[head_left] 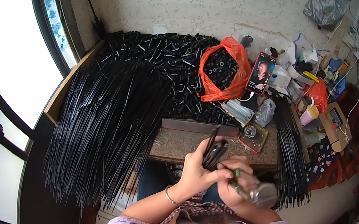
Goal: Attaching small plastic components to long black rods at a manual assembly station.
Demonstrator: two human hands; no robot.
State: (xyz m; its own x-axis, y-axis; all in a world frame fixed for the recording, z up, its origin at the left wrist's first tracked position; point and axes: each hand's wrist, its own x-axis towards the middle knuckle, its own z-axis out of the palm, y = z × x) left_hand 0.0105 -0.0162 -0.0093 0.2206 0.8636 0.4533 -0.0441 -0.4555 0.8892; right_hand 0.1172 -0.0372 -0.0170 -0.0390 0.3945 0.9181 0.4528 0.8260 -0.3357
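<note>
In front of my body my left hand (pixel 195 170) is closed around a few short black tube-like pieces (pixel 215 154), their ends sticking up past the fingers. Right beside it, almost touching, my right hand (pixel 229 194) grips a tool with green on its shaft and a round greyish end (pixel 264 195). Motion blurs this tool, so its kind is unclear. Both hands are above the near edge of a speckled tabletop (pixel 168 146). A long dark flat bar (pixel 199 127) lies on the top just beyond them.
Long thin black rods (pixel 97 130) overhang the table's left side; another bundle (pixel 291 159) hangs at right. Behind is a heap of short black pieces (pixel 165 55). A red plastic bag (pixel 238 57) holds black parts. A phone (pixel 262 73) leans beside it, near right-hand clutter.
</note>
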